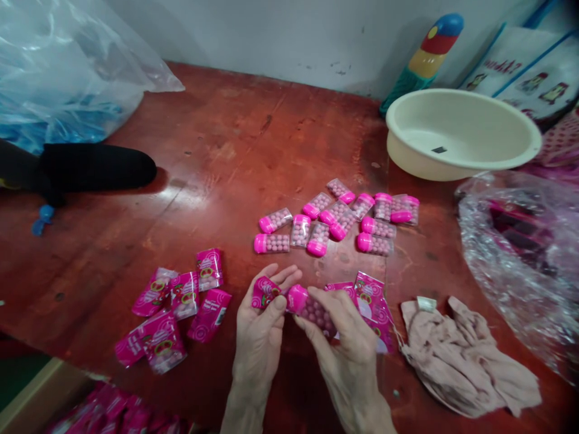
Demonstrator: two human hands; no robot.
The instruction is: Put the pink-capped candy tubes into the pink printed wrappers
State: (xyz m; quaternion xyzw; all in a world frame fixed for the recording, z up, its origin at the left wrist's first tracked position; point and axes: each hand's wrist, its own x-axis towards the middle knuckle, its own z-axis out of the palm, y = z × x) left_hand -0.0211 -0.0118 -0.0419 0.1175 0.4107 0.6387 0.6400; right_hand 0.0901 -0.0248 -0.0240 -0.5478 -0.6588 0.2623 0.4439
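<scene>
My left hand [259,343] is closed on a pink printed sleeve [262,292], held between thumb and fingers. In my right hand [351,343] is a clear candy box [316,314] full of small pink balls, its pink cap end close to the sleeve. Part of this box is hidden by my fingers. Beyond my hands lie several bare candy boxes [300,231] with pink caps. To the left rests a loose group of candy boxes in printed sleeves [165,342]. Flat loose sleeves [370,289] lie beside my right hand, partly covered by it.
A cream basin [429,167] stands at the back right, near a multicoloured bottle-shaped object [425,57]. A beige cloth [470,355] and a clear plastic bag [502,283] lie at right. Another plastic bag [76,78] and a black rounded object [99,167] are at left. Pink packs [113,410] fill a container below the table edge.
</scene>
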